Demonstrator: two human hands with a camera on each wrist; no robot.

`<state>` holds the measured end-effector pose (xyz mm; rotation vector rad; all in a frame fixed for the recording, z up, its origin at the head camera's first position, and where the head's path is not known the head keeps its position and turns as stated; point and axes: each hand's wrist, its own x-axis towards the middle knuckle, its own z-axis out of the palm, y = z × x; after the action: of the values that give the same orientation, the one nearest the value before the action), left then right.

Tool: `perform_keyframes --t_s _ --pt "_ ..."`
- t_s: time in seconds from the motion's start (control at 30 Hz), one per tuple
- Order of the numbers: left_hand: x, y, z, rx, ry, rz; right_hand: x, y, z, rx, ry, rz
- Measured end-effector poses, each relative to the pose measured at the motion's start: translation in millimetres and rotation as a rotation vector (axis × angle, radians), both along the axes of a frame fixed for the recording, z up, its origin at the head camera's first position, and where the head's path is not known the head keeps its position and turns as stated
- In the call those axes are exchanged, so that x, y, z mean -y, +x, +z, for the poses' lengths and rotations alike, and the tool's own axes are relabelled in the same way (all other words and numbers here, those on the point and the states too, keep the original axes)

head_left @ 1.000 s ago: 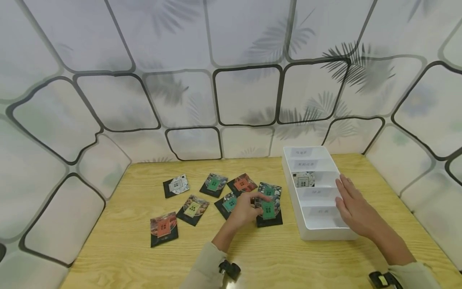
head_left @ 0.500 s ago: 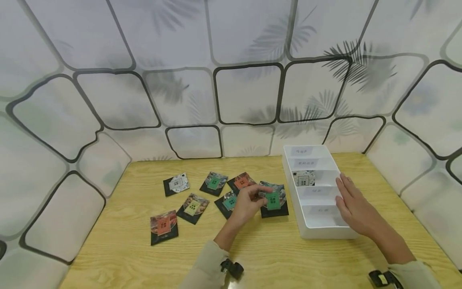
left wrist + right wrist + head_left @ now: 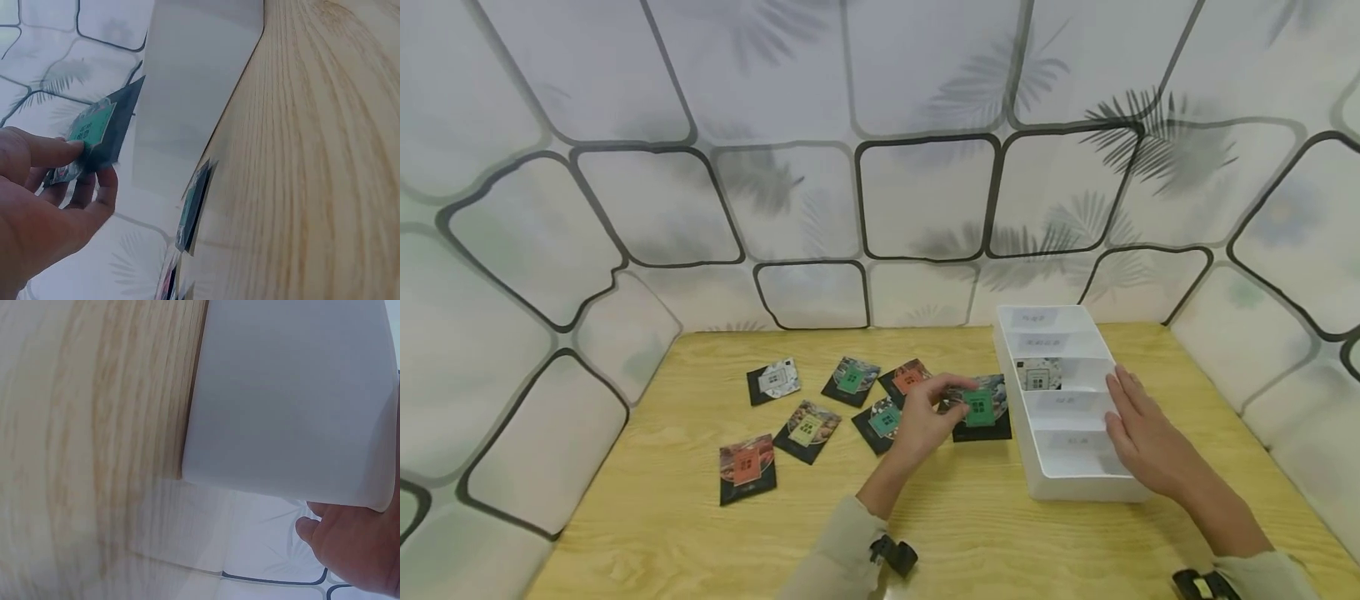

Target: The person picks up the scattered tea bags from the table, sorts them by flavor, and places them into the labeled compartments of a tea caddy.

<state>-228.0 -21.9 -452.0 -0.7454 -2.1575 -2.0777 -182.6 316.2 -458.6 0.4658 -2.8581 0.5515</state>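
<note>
Your left hand (image 3: 923,422) pinches a green packet (image 3: 988,410), now nearer the box (image 3: 1086,489). Your right hand (image 3: 1152,446), fingers straight, touches its right side.

My left hand (image 3: 922,419) hides part of the packet (image 3: 994,421) I pinch. The labels (image 3: 1077,441) in the box (image 3: 1088,489) are too small to read. The right wrist view crops my right hand (image 3: 357,551) and the box; at the bottom of the left wrist view, more packets (image 3: 166,281) are cut off.
</note>
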Motion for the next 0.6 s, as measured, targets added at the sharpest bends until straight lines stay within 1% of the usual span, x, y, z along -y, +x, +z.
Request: perform_keyframes --t_s 0.13,0.33,0.47,0.6 --pt "-4 0.5 2.6 -0.007 0.022 0.0 -2 2.0 0.6 -0.004 0.002 -0.006" --pt "-4 0.6 4.5 -0.022 0.062 0.002 0 1.8 0.7 -0.004 -0.007 -0.002" --pt "-7 -0.9 11.4 -0.036 0.05 -0.002 1 2.5 1.4 -0.002 -0.012 -0.006" --pt "-14 -3.1 17.8 -0.039 0.045 -0.025 1 3.2 0.7 0.003 -0.013 -0.013"
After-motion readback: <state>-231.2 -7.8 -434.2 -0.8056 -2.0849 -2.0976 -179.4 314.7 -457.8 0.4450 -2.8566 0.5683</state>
